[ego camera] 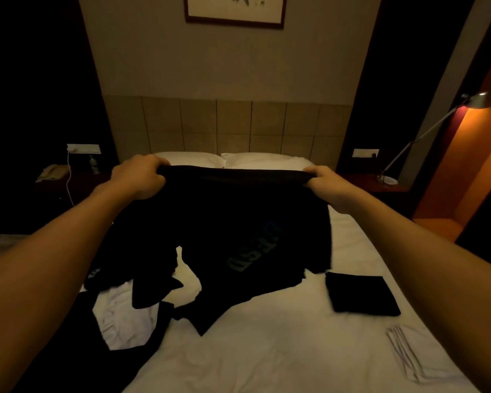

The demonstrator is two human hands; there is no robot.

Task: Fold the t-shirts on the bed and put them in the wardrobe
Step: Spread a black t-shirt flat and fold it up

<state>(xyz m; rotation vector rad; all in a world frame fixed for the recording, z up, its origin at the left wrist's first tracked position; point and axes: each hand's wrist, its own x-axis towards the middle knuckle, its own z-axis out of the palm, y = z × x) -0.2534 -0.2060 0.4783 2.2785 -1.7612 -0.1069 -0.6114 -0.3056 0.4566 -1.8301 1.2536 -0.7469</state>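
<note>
I have both arms stretched out over the bed, and each hand grips one end of the bunched top edge of a black t-shirt: the left hand has its fingers curled tight over the left corner, the right hand pinches the right corner between thumb and curled fingers. The shirt hangs between my hands with printed lettering showing upside down, and its lower edge trails onto the sheet below them. Under my left forearm lies a loose heap of dark clothes with a crumpled white garment in it, reaching to the bed's left edge. Below my right hand a folded black t-shirt lies flat, apart from the hanging shirt, and nearer me a folded white piece sits by the right edge. Bare sheet lies between the heap and the folded pieces, directly beneath my hands. Beyond my hands are two white pillows.
</note>
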